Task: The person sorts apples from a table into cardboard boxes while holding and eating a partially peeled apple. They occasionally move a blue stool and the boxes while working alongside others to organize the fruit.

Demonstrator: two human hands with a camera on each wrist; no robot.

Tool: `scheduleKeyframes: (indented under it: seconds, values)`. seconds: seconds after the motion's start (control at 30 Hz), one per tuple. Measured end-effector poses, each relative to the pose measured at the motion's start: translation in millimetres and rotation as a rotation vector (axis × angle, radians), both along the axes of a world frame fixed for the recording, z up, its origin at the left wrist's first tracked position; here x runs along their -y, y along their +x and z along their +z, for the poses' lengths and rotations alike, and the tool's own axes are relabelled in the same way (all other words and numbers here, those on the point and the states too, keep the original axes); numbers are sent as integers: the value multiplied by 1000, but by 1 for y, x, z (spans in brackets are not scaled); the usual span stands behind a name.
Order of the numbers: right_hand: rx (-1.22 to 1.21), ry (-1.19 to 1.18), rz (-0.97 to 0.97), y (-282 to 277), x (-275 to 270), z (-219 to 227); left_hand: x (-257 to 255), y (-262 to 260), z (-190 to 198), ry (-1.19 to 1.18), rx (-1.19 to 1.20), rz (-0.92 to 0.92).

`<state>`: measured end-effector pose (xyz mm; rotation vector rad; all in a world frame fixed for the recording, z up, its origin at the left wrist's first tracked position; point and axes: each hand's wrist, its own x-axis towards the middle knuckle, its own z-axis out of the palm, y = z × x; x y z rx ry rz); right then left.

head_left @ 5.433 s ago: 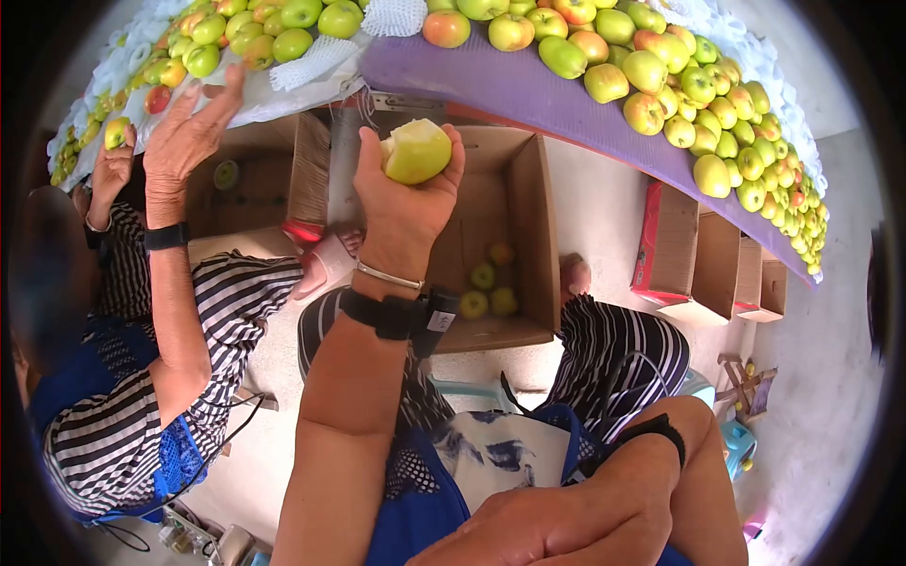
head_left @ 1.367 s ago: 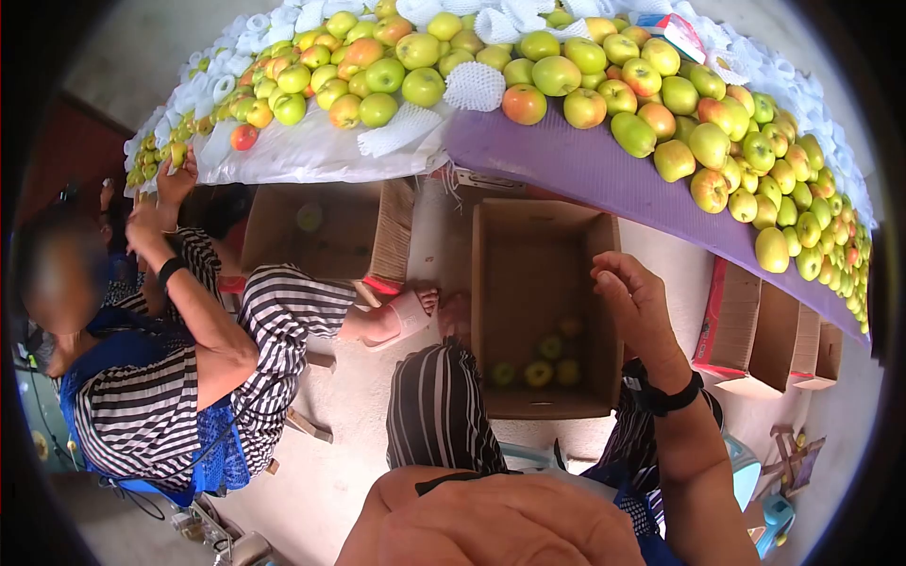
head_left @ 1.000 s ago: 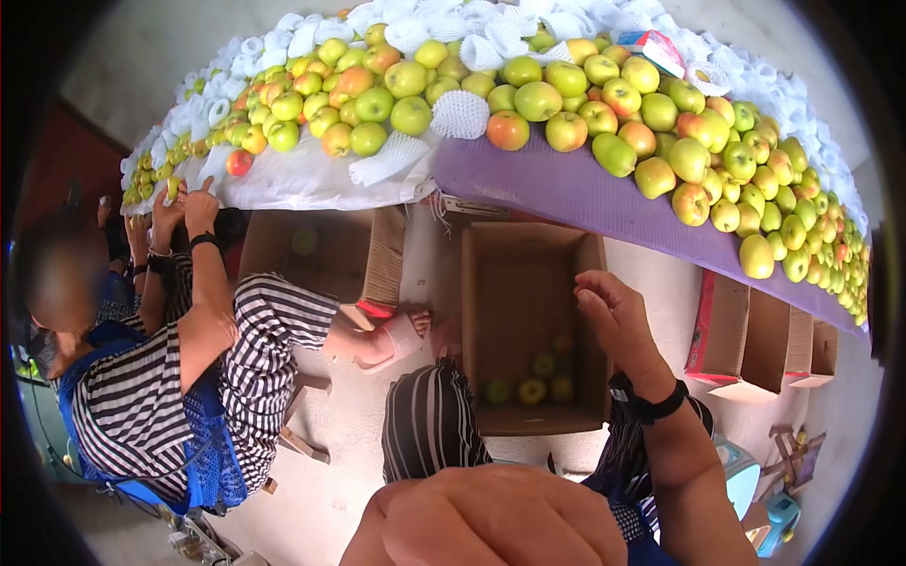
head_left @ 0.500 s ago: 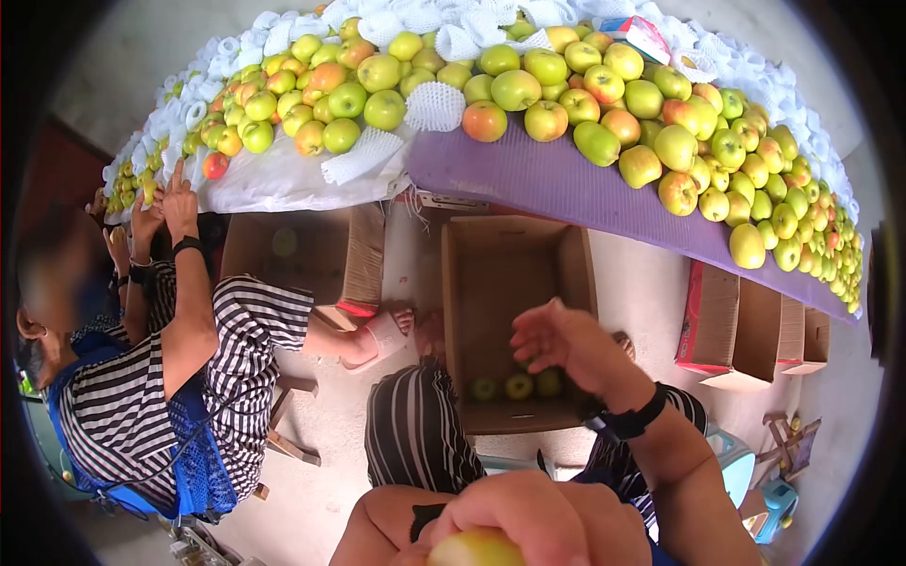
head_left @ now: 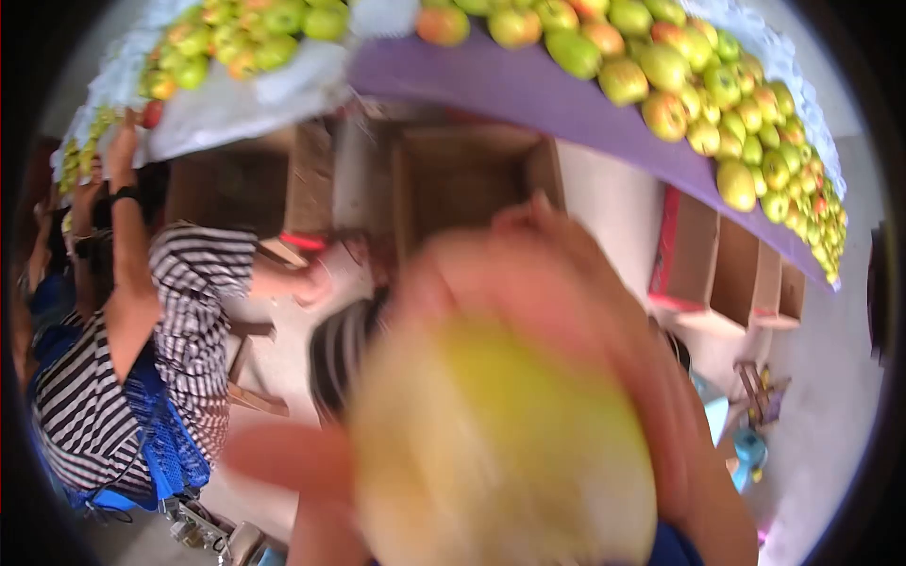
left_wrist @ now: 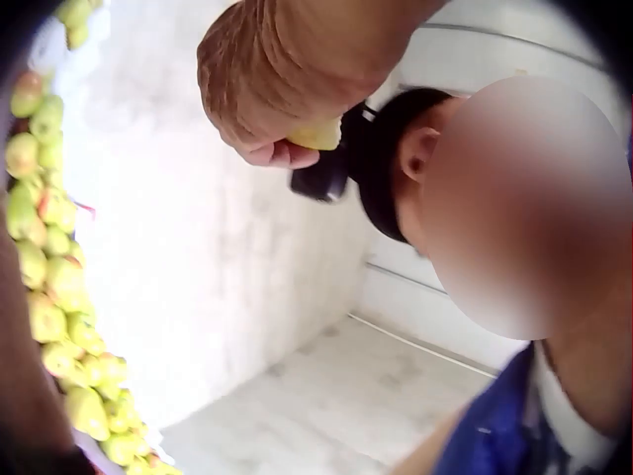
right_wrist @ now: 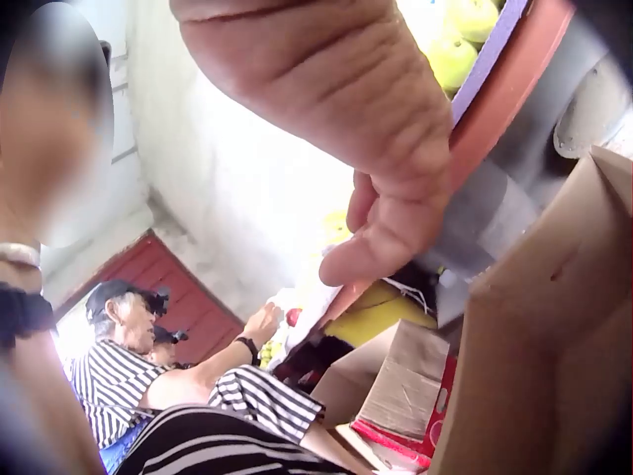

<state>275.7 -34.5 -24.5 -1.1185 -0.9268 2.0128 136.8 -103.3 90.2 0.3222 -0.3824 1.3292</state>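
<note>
My left hand (left_wrist: 297, 74) grips a yellow-green apple (head_left: 510, 443), held close in front of the head camera. The apple is large and blurred in the head view, with a pale patch on its left side. In the left wrist view, a small part of the apple (left_wrist: 318, 135) shows past the curled fingers, near the wearer's head. My right hand (right_wrist: 336, 109) is in front of the open cardboard box, its fingers loosely bent with nothing in them. The head view shows the right hand (head_left: 599, 283) partly hidden behind the apple and left hand.
Apples (head_left: 661, 66) lie heaped on a table with a purple cover (head_left: 566, 104) and white foam nets. Below stands a cardboard box (head_left: 477, 179), with more boxes (head_left: 736, 264) to the right. Another person in stripes (head_left: 189, 311) sits at the left, reaching to the table.
My left hand has brought the apple up from the bottom edge to the middle of the head view. The head view has tilted down. Earlier, the left hand held a bitten apple over the box.
</note>
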Motion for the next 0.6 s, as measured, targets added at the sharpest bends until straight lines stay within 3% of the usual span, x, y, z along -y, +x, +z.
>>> scheduleKeyframes:
  seconds: [0.1,0.13,0.27,0.4,0.5,0.6]
  values:
    - [7,91,-107,15,-3,6,-38,-35,-20,-158,-188,-47]
    - [56,109,-137,21,-2,13,-43,-39,-28,-322,-215,61]
    - [162,198,-151,35,-2,11,-68,-86,-87,-505,-124,105]
    - [275,238,-148,30,0,8,-75,-101,-93,-660,-81,108]
    - [333,242,-127,26,2,7,-76,-102,-97,-628,-172,252]
    - [578,362,11,21,-1,-13,-76,-108,-97,-661,-150,169]
